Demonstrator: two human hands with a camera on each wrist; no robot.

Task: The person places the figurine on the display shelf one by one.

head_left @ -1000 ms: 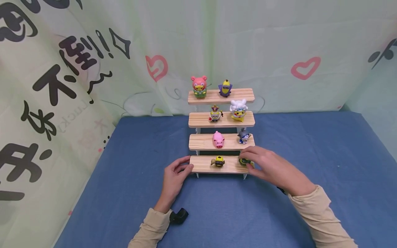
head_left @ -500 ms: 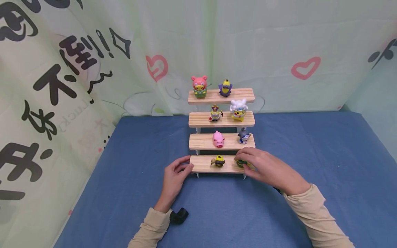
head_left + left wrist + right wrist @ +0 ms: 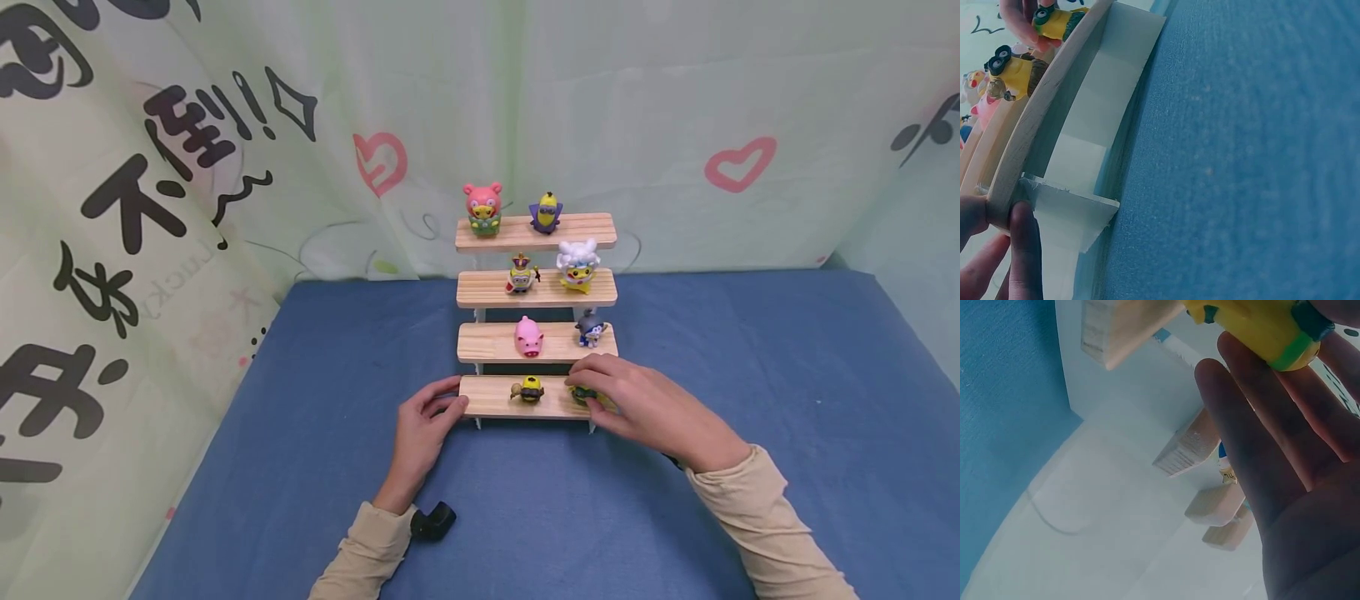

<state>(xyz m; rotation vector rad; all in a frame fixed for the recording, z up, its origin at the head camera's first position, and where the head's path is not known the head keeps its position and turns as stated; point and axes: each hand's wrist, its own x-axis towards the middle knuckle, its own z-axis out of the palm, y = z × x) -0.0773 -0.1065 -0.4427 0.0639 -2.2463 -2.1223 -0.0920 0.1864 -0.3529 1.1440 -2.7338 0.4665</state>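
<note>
A four-tier wooden display stand [image 3: 487,398] stands on the blue cloth. My left hand [image 3: 422,437] grips the left end of its lowest shelf, thumb on one side and fingers on the other. At that shelf's right end, my right hand [image 3: 648,407] pinches a yellow minion figurine [image 3: 1055,24] with green goggles and a green skirt. In the head view the fingers hide much of it. Beside it on the same shelf stands another minion figurine [image 3: 530,390], with black goggles and a brown outfit.
Above stand a pink pig [image 3: 528,338], a grey-and-blue figurine [image 3: 590,331], a crowned minion [image 3: 519,276], a white-capped yellow figurine [image 3: 576,268], a pink-hooded figurine [image 3: 483,210] and a purple-caped minion [image 3: 545,214]. A printed curtain [image 3: 600,100] hangs close behind.
My right hand has shifted slightly left along the lowest shelf with the green-goggled minion figurine, then stays nearly still. The left hand keeps its hold on the shelf end.
</note>
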